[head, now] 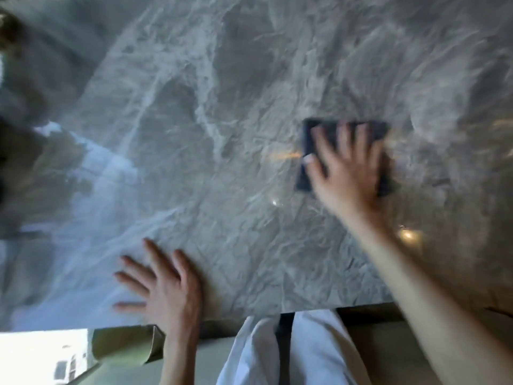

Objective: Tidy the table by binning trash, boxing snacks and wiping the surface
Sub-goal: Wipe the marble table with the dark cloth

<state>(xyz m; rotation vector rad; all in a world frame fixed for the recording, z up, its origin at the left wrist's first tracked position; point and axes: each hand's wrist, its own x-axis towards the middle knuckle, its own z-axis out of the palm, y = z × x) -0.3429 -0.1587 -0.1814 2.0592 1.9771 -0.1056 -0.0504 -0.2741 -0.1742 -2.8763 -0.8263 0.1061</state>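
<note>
Under the right hand (348,173), dark cloth (319,129).

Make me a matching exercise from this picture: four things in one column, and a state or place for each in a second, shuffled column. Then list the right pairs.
Things
1. left hand
2. right hand
3. dark cloth
4. marble table

States or places
A. grey with pale veins, glossy with reflections
B. pressed flat under spread fingers
C. empty, palm down near the near edge
D. fingers spread on top of the cloth

Pairs: 1-C, 2-D, 3-B, 4-A
</note>
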